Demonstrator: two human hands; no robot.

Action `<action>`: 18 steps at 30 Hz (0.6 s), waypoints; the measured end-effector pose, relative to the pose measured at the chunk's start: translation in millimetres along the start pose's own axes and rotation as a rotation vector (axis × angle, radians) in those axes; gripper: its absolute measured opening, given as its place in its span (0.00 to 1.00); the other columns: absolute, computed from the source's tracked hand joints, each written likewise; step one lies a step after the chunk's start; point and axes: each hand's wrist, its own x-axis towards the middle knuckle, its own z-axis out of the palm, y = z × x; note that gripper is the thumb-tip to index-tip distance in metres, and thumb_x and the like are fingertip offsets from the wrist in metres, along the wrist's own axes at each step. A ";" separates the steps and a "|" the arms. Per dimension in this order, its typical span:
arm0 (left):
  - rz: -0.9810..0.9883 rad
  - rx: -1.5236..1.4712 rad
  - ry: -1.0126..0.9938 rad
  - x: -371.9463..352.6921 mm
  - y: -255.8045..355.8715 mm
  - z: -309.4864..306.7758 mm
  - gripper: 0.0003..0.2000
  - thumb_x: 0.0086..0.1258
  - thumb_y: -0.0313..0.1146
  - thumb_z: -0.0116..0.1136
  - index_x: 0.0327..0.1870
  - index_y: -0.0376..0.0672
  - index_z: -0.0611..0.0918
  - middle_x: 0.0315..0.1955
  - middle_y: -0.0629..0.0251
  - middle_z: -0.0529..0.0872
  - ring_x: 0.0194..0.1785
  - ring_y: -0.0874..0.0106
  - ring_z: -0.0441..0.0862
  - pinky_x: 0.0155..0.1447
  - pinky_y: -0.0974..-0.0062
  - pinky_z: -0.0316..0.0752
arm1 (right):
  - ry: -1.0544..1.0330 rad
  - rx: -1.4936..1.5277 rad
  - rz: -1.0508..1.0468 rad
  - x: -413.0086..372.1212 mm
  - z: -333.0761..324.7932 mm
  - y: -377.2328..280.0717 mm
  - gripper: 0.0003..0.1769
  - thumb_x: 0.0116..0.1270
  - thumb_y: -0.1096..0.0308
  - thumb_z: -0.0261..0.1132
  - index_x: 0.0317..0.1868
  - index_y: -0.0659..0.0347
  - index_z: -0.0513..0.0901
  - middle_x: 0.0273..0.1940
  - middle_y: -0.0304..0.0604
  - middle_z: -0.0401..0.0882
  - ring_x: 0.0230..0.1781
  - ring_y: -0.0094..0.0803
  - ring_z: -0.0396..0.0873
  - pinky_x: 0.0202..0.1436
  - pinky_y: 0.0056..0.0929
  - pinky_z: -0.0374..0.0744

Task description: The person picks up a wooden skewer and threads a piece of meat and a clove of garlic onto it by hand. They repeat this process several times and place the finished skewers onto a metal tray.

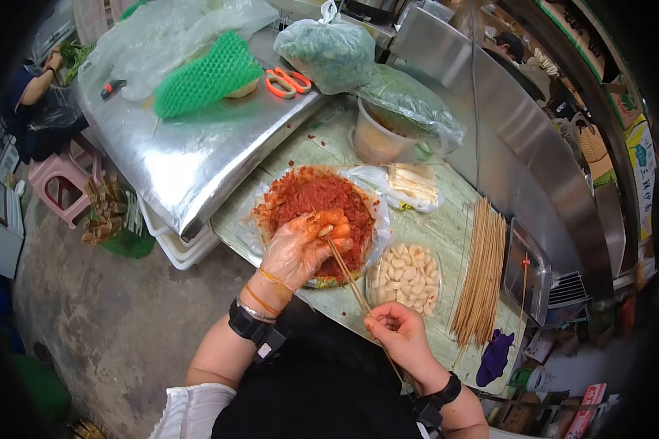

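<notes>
My left hand point(304, 245), in a clear glove stained red, is closed around some reddish meat over a bowl of red marinated meat point(318, 197). A pale piece like a garlic clove shows at its fingertips, where the tips of thin wooden skewers point(353, 284) meet it. Bare and closed, my right hand point(401, 331) pinches those skewers near their lower part. Just above it lies a container of peeled garlic cloves point(405, 276). Farther right is a large bundle of bare skewers point(480, 271).
Behind the bowl are a plastic tub point(381, 135), bagged greens point(326, 55) and a pack of pale sticks point(413, 184). Orange scissors point(288, 83) and green netting point(209, 77) lie on the metal table point(172, 157). A person point(40, 102) is at the far left. A purple cloth point(496, 357) lies lower right.
</notes>
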 end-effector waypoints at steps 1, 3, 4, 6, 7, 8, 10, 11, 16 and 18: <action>-0.008 -0.012 -0.006 0.2 0.8 0.6 0.16 0.73 0.32 0.50 0.54 0.28 0.74 0.47 0.50 0.81 0.51 0.60 0.81 0.55 0.59 0.80 | -0.001 -0.001 -0.004 0.4 0.9 -0.2 0.04 0.66 0.74 0.64 0.38 0.65 0.79 0.28 0.31 0.76 0.27 0.15 0.72 0.31 0.13 0.71; -0.003 -0.026 -0.007 0.8 1.1 -0.6 0.16 0.73 0.32 0.50 0.54 0.28 0.74 0.47 0.50 0.81 0.51 0.60 0.81 0.56 0.58 0.80 | 0.019 0.050 0.011 1.2 2.7 -0.3 0.03 0.66 0.74 0.64 0.38 0.65 0.79 0.28 0.33 0.78 0.26 0.16 0.73 0.32 0.13 0.72; -0.002 -0.042 -0.004 1.1 0.9 -1.0 0.15 0.73 0.32 0.50 0.54 0.28 0.74 0.46 0.50 0.81 0.51 0.60 0.81 0.56 0.57 0.80 | 0.019 0.049 0.010 2.1 3.2 -0.9 0.03 0.66 0.74 0.64 0.38 0.65 0.79 0.28 0.33 0.78 0.26 0.16 0.73 0.32 0.13 0.72; -0.018 -0.043 -0.008 0.9 2.6 -0.1 0.15 0.73 0.32 0.50 0.53 0.28 0.74 0.46 0.50 0.81 0.51 0.60 0.81 0.56 0.57 0.80 | -0.063 0.217 0.089 4.4 3.9 -2.5 0.03 0.65 0.75 0.65 0.37 0.64 0.79 0.29 0.34 0.78 0.25 0.16 0.74 0.31 0.13 0.72; -0.032 -0.044 -0.011 0.8 3.3 0.1 0.15 0.73 0.32 0.50 0.53 0.28 0.75 0.46 0.50 0.81 0.51 0.60 0.81 0.56 0.57 0.79 | -0.062 0.217 0.089 5.2 3.8 -2.7 0.03 0.65 0.75 0.65 0.37 0.64 0.79 0.29 0.34 0.78 0.25 0.16 0.74 0.31 0.13 0.72; -0.032 -0.044 -0.011 0.8 3.2 -0.2 0.15 0.73 0.32 0.50 0.53 0.28 0.75 0.46 0.50 0.81 0.51 0.60 0.81 0.56 0.57 0.79 | -0.076 0.250 0.124 6.3 3.7 -2.7 0.03 0.64 0.75 0.65 0.37 0.64 0.79 0.29 0.34 0.79 0.25 0.16 0.74 0.30 0.14 0.72; -0.044 -0.011 -0.021 0.2 2.1 -1.2 0.15 0.73 0.33 0.51 0.51 0.29 0.76 0.46 0.50 0.81 0.51 0.59 0.81 0.55 0.57 0.79 | -0.091 0.283 0.159 8.4 4.1 -2.2 0.03 0.64 0.75 0.65 0.37 0.64 0.79 0.28 0.35 0.79 0.25 0.17 0.74 0.30 0.14 0.72; -0.044 -0.011 -0.021 -0.8 1.0 -0.3 0.15 0.73 0.33 0.51 0.51 0.29 0.76 0.46 0.50 0.81 0.51 0.59 0.81 0.55 0.57 0.79 | -0.074 0.246 0.123 9.4 4.9 -1.8 0.03 0.65 0.74 0.65 0.37 0.65 0.79 0.28 0.35 0.79 0.25 0.17 0.75 0.31 0.14 0.72; -0.053 -0.017 -0.072 -1.6 0.3 0.3 0.15 0.71 0.33 0.54 0.51 0.29 0.76 0.47 0.49 0.81 0.50 0.58 0.81 0.54 0.57 0.79 | -0.038 0.196 0.069 15.0 9.9 -6.1 0.04 0.67 0.73 0.63 0.36 0.65 0.79 0.28 0.36 0.79 0.25 0.19 0.75 0.32 0.15 0.72; -0.057 -0.007 -0.053 -1.8 1.1 2.0 0.15 0.71 0.33 0.54 0.51 0.29 0.76 0.47 0.49 0.81 0.50 0.58 0.81 0.54 0.57 0.79 | -0.075 0.260 0.126 16.5 10.4 -7.0 0.04 0.67 0.73 0.63 0.37 0.66 0.78 0.28 0.38 0.79 0.24 0.21 0.76 0.30 0.15 0.72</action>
